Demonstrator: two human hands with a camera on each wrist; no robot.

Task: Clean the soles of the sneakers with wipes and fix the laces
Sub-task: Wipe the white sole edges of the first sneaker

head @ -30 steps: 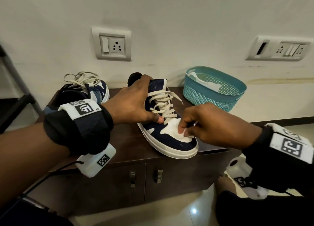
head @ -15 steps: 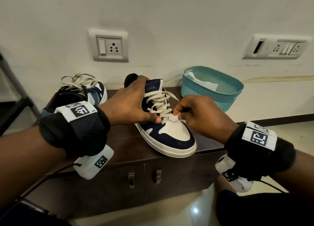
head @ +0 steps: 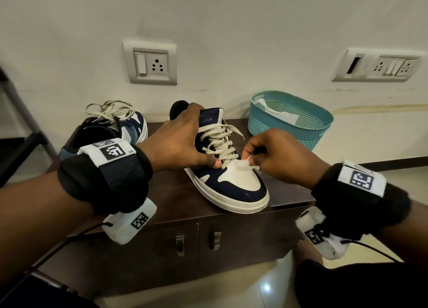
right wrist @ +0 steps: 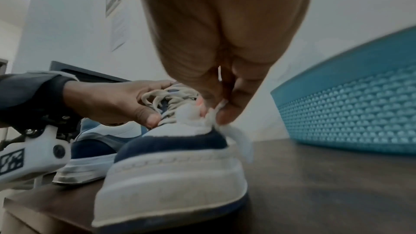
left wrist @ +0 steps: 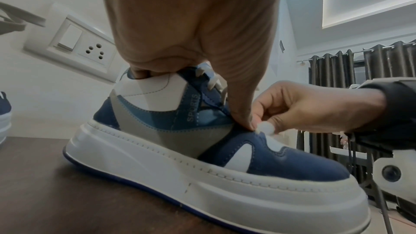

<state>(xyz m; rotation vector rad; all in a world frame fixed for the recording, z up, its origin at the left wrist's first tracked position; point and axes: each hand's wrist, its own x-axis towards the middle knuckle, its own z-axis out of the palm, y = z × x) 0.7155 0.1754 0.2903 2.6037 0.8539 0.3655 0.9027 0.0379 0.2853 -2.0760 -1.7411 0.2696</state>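
Sneaker [head: 228, 168] lies toe-first toward lower frame centre, left hand [head: 178, 143] gripping its collar, right hand [head: 275, 154] pinching a wipe [head: 249, 165] on the toe cap below the laces [head: 218, 143].

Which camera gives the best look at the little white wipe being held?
The head view: the wipe shows plainly, pinched by the right hand against the sneaker. The left wrist view shows only a small white wad; the right wrist view shows it close but blurred.
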